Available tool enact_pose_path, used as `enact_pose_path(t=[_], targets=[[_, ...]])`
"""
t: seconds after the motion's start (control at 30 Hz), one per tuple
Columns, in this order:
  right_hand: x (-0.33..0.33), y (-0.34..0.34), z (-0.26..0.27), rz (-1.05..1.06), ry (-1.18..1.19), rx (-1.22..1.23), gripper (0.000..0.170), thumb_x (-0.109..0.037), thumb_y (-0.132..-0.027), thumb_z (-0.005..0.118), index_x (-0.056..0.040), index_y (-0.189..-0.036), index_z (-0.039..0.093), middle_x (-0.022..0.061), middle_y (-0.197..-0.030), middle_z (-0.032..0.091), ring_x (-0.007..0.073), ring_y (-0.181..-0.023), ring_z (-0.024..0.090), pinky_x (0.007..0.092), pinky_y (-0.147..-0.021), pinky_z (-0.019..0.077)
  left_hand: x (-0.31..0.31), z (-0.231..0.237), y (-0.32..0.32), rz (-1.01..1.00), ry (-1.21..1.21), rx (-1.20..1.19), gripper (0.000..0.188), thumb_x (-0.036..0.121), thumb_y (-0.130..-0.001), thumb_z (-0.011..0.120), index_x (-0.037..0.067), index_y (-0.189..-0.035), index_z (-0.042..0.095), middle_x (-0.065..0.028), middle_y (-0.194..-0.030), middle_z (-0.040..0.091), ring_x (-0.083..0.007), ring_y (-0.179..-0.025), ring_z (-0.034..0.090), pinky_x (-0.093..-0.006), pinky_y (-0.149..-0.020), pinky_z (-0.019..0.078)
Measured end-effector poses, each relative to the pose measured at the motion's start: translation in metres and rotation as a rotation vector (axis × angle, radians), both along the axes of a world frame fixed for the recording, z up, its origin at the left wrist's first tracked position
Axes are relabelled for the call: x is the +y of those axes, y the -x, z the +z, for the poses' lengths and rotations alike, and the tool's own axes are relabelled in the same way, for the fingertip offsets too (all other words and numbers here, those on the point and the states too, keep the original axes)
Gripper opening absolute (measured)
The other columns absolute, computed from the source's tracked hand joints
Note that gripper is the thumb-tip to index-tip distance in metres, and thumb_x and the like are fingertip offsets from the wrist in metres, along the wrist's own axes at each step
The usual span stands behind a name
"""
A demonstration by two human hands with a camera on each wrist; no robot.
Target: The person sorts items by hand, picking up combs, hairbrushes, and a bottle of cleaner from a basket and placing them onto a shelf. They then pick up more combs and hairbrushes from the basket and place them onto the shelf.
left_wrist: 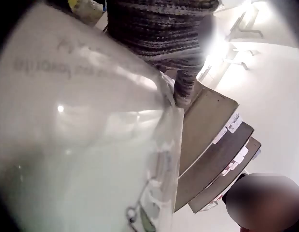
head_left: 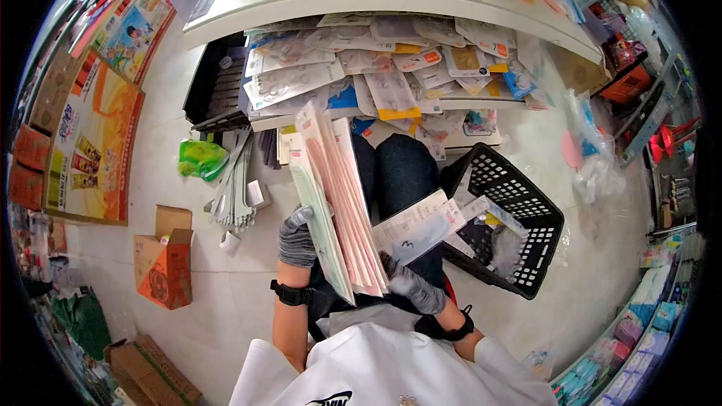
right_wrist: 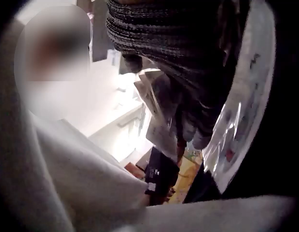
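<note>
Left hand (head_left: 298, 240) curled round left edge of stack of pink and pale-green packets (head_left: 342, 207), thumb on top; stack held over person's legs (head_left: 406, 169); right hand (head_left: 417, 287) at stack's lower right edge, cannot tell whether fingers grip; white packet (head_left: 429, 234) slants toward black basket (head_left: 547, 237).
</note>
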State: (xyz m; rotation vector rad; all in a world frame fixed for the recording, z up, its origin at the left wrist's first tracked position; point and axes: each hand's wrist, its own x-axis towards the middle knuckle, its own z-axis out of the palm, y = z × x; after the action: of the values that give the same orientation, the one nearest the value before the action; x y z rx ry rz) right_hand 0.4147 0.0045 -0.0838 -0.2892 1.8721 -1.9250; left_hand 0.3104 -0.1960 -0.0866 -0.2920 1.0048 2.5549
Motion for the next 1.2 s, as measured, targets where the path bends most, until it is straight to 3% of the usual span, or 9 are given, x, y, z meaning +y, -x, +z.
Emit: enact_pose_path(t=[0.1, 0.17, 0.37, 0.53, 0.8, 0.87, 1.0, 1.1, 1.2], targets=[[-0.007, 0.006, -0.021, -0.129, 0.798, -0.264, 0.071, -0.052, -0.08, 0.047, 0.0011, -0.124, 0.033, 0.0076, -0.119, 0.045, 0.0182, -0.107, 0.044, 0.0292, -0.092, 0.0344, -0.009, 0.009, 0.001, -0.142, -0.051, 0.108, 0.034, 0.016, -0.071, 0.058, -0.002, -0.1, 0.052, -0.011, -0.083, 0.059, -0.0201, -0.073, 0.057, -0.0296, -0.068, 0.0479], [-0.017, 0.016, -0.006, -0.221, 0.411, -0.15, 0.078, -0.056, -0.072, 0.055, 0.0005, -0.123, 0.035, 0.008, -0.117, 0.046, 0.016, -0.104, 0.045, 0.0287, -0.089, 0.0369, -0.013, -0.014, 0.001, -0.226, -0.036, 0.126, 0.028, 0.012, -0.074, 0.056, -0.001, -0.098, 0.054, -0.01, -0.083, 0.06, -0.0177, -0.073, 0.057, -0.0281, -0.069, 0.0471], [-0.008, 0.027, 0.006, -0.148, 0.594, -0.58, 0.091, -0.054, -0.057, 0.07, 0.0003, -0.121, 0.035, 0.0106, -0.109, 0.049, 0.0196, -0.099, 0.048, 0.0308, -0.085, 0.0404, 0.011, 0.03, -0.008, -0.294, 0.13, 0.082, 0.028, 0.011, -0.069, 0.062, 0.001, -0.095, 0.059, -0.0059, -0.085, 0.061, -0.0138, -0.074, 0.058, -0.0267, -0.07, 0.047], [-0.001, 0.036, 0.023, -0.159, 0.428, -0.47, 0.092, -0.051, -0.054, 0.072, -0.001, -0.121, 0.036, 0.0103, -0.107, 0.048, 0.0209, -0.101, 0.046, 0.0317, -0.087, 0.0386, 0.015, 0.034, -0.002, -0.326, 0.135, 0.065, 0.032, 0.011, -0.068, 0.06, -0.004, -0.097, 0.056, -0.0111, -0.084, 0.062, -0.02, -0.07, 0.061, -0.0305, -0.064, 0.0515], [0.018, 0.063, 0.032, -0.013, 0.357, -0.192, 0.081, -0.026, -0.059, 0.076, -0.0058, -0.124, 0.034, 0.0058, -0.11, 0.047, 0.017, -0.102, 0.045, 0.0321, -0.092, 0.0357, -0.005, -0.002, 0.011, -0.32, 0.087, 0.028, 0.041, 0.017, -0.069, 0.061, -0.003, -0.103, 0.052, -0.0096, -0.086, 0.058, -0.0186, -0.074, 0.056, -0.0321, -0.077, 0.045], [0.026, 0.073, 0.031, -0.107, 0.362, -0.065, 0.074, -0.027, -0.064, 0.072, -0.0065, -0.124, 0.034, 0.0067, -0.107, 0.05, 0.0192, -0.099, 0.049, 0.0352, -0.089, 0.0396, 0.002, 0.03, 0.013, -0.211, -0.122, 0.111, 0.058, 0.024, -0.069, 0.062, -0.005, -0.115, 0.039, -0.0183, -0.1, 0.052, -0.0266, -0.092, 0.051, -0.0414, -0.091, 0.0369], [0.068, 0.128, -0.015, -0.155, 0.516, 0.145, 0.036, -0.026, -0.08, 0.052, -0.0038, -0.108, 0.045, 0.0102, -0.094, 0.053, 0.0237, -0.092, 0.05, 0.0367, -0.084, 0.0407, 0.008, 0.064, 0.011, -0.098, -0.317, 0.277, 0.047, 0.036, -0.072, 0.059, -0.003, -0.097, 0.054, -0.0253, -0.13, 0.029, -0.0374, -0.121, 0.028, -0.0494, -0.103, 0.0161], [0.072, 0.13, 0.009, -0.424, -0.359, 0.627, 0.03, -0.026, -0.083, 0.045, -0.0002, -0.097, 0.05, 0.0118, -0.09, 0.052, 0.0254, -0.088, 0.049, 0.0352, -0.084, 0.0392, 0.003, 0.048, 0.006, -0.107, -0.334, 0.243, 0.065, 0.039, -0.07, 0.058, -0.007, -0.113, 0.042, -0.0239, -0.13, 0.03, -0.0352, -0.122, 0.028, -0.0466, -0.104, 0.0156], [0.067, 0.125, 0.021, -0.587, -0.703, 0.763, 0.033, -0.029, -0.081, 0.049, 0.0, -0.097, 0.049, 0.0123, -0.093, 0.053, 0.0251, -0.086, 0.051, 0.035, -0.082, 0.04, 0.0, 0.044, 0.0, -0.125, -0.315, 0.198, 0.075, 0.039, -0.068, 0.057, -0.01, -0.12, 0.033, -0.0233, -0.129, 0.031, -0.0333, -0.121, 0.029, -0.0426, -0.105, 0.0151]])
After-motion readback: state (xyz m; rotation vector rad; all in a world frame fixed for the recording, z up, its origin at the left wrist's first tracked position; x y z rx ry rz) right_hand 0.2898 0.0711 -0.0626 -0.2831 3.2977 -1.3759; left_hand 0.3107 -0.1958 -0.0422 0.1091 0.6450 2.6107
